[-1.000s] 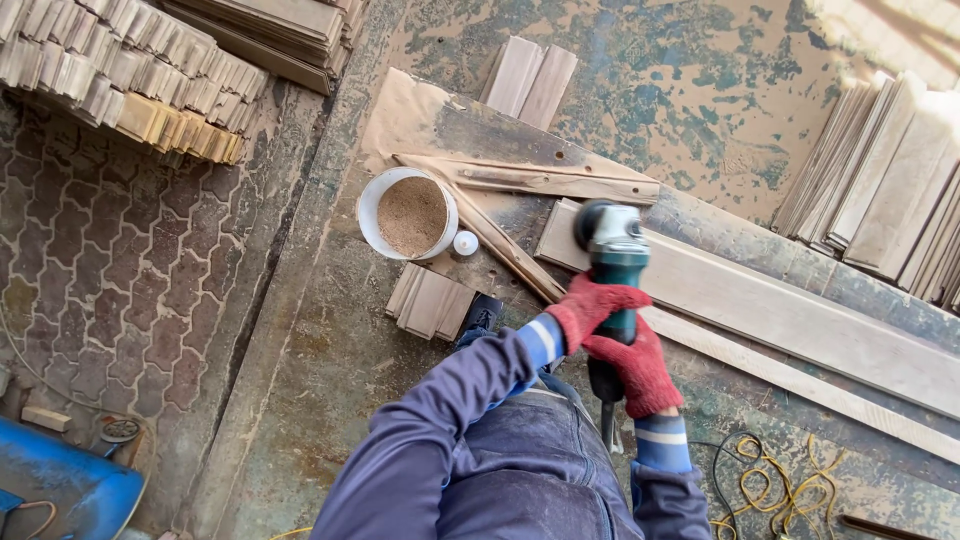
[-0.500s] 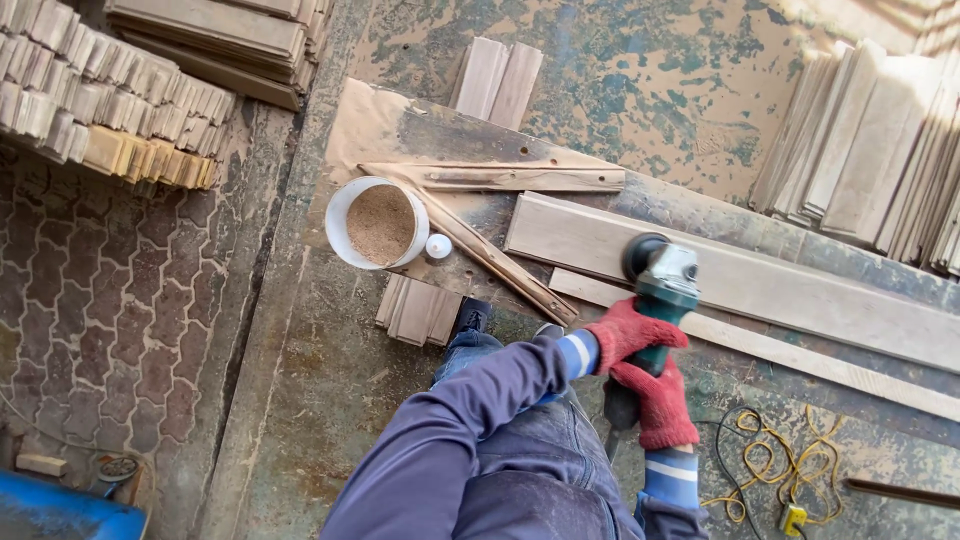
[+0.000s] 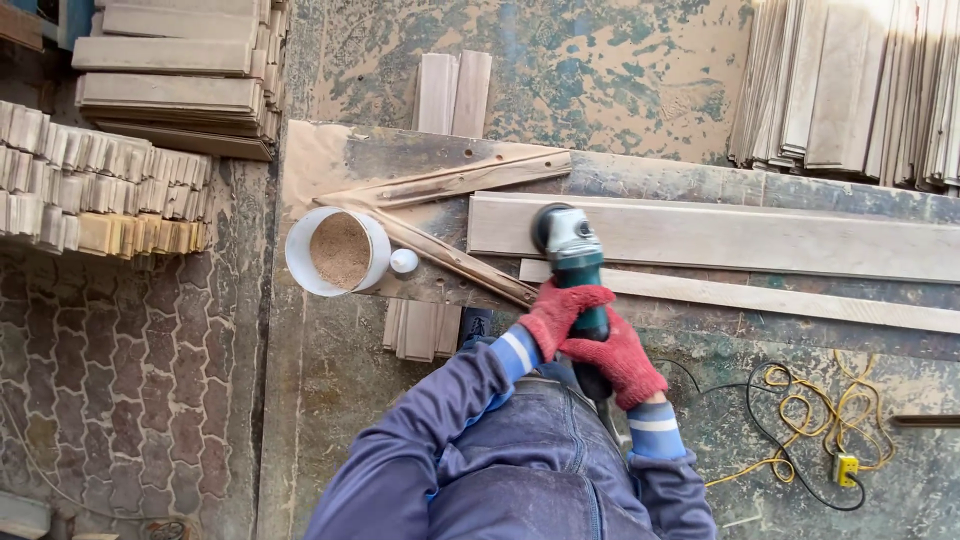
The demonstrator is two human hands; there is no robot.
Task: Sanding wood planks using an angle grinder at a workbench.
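Both hands wear red gloves and grip a green angle grinder (image 3: 573,258). My left hand (image 3: 555,313) wraps the body just behind the head. My right hand (image 3: 618,361) holds the rear handle. The grinder's disc end rests on the left part of a long pale wooden plank (image 3: 760,240) that lies across a dusty workbench (image 3: 640,175). A thinner wooden strip (image 3: 800,303) lies along the plank's near side.
A white bucket of sawdust (image 3: 338,251) and a small white cap (image 3: 404,262) sit left of the grinder, beside two rough wood strips (image 3: 450,180). Stacks of boards stand at top right (image 3: 850,85) and left (image 3: 110,190). A yellow cord (image 3: 800,410) lies on the floor.
The grinder and both hands have slid left along the plank toward its left end. The view has shifted, so the bench now lies more level across the frame.
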